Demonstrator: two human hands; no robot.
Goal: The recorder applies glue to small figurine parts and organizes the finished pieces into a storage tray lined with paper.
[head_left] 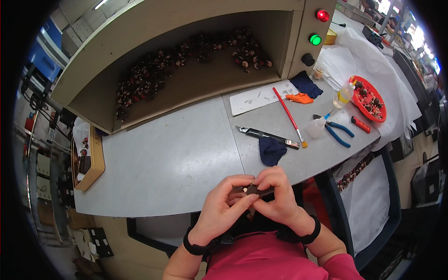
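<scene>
Close to my body, just off the table's front edge, both hands hold a small dark brown piece (252, 190) with a pale spot at its left end. Thumb and fingers of my left hand (225, 205) close on it from the left. My right hand (279, 198) pinches it from the other side. Fingers cover much of the piece, so its exact kind cannot be made out. Beyond the hands lie a dark blue cloth (271, 151) and a black utility knife (267, 136).
A wide box-like machine (186, 28) holds several small dark, red and pale figures (144, 79). On the right are a red-handled brush (288, 112), blue-handled pliers (339, 133), plastic bottles (344, 95) and a red bowl (383, 114). A yellowish box (97, 161) stands left.
</scene>
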